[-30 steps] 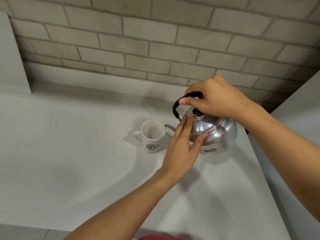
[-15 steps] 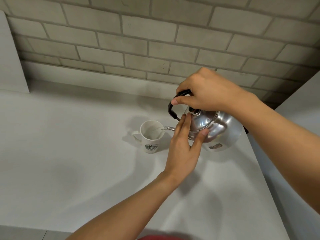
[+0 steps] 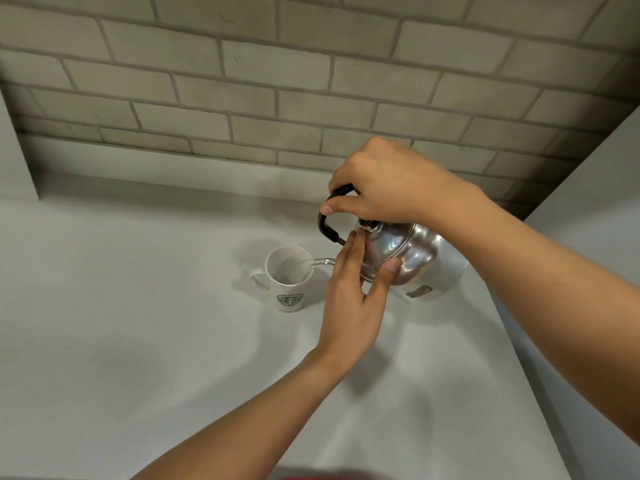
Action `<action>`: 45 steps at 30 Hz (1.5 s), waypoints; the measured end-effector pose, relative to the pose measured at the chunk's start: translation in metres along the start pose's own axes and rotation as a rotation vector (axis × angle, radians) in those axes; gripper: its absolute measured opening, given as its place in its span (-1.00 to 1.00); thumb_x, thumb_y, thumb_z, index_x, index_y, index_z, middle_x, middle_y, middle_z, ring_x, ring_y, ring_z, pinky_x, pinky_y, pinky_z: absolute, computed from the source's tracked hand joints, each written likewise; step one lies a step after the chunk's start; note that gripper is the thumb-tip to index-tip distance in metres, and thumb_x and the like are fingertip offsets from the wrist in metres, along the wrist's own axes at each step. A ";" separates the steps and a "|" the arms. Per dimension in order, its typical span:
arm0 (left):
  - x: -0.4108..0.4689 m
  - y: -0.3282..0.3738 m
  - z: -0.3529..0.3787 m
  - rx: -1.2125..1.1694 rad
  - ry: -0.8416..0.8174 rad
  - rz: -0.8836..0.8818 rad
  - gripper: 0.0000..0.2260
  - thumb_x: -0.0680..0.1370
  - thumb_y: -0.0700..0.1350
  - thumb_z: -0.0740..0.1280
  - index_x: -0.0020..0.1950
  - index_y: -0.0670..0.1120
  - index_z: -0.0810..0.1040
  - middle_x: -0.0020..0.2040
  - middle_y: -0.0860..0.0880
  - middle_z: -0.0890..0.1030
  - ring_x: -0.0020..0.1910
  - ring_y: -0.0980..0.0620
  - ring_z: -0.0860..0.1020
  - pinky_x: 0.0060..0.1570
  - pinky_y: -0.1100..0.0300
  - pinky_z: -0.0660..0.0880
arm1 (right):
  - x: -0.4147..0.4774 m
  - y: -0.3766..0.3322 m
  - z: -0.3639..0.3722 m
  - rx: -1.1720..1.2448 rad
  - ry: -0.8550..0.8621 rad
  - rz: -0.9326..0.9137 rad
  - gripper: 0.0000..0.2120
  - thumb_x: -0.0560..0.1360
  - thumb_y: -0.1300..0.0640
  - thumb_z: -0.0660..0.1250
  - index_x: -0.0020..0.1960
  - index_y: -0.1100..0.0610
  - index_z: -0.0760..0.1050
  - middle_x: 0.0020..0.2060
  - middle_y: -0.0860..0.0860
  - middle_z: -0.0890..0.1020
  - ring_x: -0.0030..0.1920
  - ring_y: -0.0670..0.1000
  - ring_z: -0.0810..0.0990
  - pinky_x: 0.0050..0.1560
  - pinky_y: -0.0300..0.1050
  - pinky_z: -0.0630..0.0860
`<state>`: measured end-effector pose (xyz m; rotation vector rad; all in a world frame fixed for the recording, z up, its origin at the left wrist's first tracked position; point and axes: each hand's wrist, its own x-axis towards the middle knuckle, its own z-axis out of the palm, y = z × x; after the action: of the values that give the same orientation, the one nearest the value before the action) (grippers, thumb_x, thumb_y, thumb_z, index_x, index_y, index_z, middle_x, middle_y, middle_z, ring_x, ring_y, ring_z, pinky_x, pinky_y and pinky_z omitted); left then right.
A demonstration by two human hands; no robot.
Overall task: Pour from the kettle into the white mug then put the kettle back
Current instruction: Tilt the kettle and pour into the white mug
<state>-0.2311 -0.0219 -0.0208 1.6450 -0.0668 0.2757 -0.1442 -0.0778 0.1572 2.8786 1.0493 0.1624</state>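
Observation:
A shiny steel kettle (image 3: pixel 415 258) with a black handle is lifted off the counter and tipped to the left. Its thin spout reaches over the rim of the white mug (image 3: pixel 289 278), which stands upright on the counter with a green logo facing me and its handle to the left. A thin stream runs from the spout into the mug. My right hand (image 3: pixel 388 185) grips the black handle from above. My left hand (image 3: pixel 353 299) lies with flat fingers against the lid and the kettle's near side.
The pale counter (image 3: pixel 138 323) runs to a brick wall (image 3: pixel 277 81) at the back. A white panel (image 3: pixel 14 161) stands at the far left, and a pale vertical surface (image 3: pixel 588 220) borders the counter on the right.
The kettle has risen off the counter and tipped further left, its base swinging up to the right. The spout now sits over the mug and liquid flows.

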 end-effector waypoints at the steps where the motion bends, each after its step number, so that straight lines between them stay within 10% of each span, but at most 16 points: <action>1: 0.000 0.001 0.000 0.008 0.002 0.001 -0.39 0.62 0.28 0.29 0.61 0.11 0.26 0.58 0.08 0.40 0.57 0.19 0.31 0.51 0.02 0.36 | 0.000 0.000 0.000 -0.001 0.002 -0.001 -0.59 0.56 -0.31 0.35 0.10 -0.02 0.73 -0.19 0.10 0.67 -0.11 0.22 0.64 -0.17 0.08 0.60; 28: 0.003 0.016 0.000 -0.103 0.008 -0.001 -0.35 0.60 0.28 0.29 0.63 0.04 0.30 0.55 0.12 0.44 0.52 0.24 0.38 0.29 0.52 0.33 | 0.014 -0.005 -0.011 -0.076 -0.017 -0.042 -0.57 0.55 -0.30 0.37 0.09 0.04 0.71 -0.22 0.02 0.46 -0.03 0.26 0.62 -0.26 -0.05 0.34; 35: 0.001 0.015 -0.001 -0.128 0.014 -0.007 -0.39 0.63 0.24 0.29 0.63 0.03 0.31 0.54 0.11 0.46 0.55 0.19 0.37 0.51 0.06 0.36 | 0.018 -0.009 -0.010 -0.097 -0.053 -0.048 -0.58 0.55 -0.27 0.39 0.06 0.08 0.73 -0.36 -0.07 0.36 -0.12 0.24 0.62 -0.29 -0.08 0.36; 45: 0.002 0.019 -0.001 -0.174 0.029 0.000 -0.46 0.63 0.21 0.31 0.59 0.11 0.35 0.49 0.21 0.49 0.50 0.28 0.40 0.45 0.26 0.36 | 0.022 -0.010 -0.012 -0.099 -0.045 -0.048 -0.58 0.54 -0.28 0.41 0.03 0.08 0.73 -0.35 -0.06 0.32 -0.22 0.19 0.50 -0.42 -0.17 0.21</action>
<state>-0.2330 -0.0221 -0.0014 1.4675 -0.0669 0.2858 -0.1351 -0.0551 0.1693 2.7533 1.0699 0.1416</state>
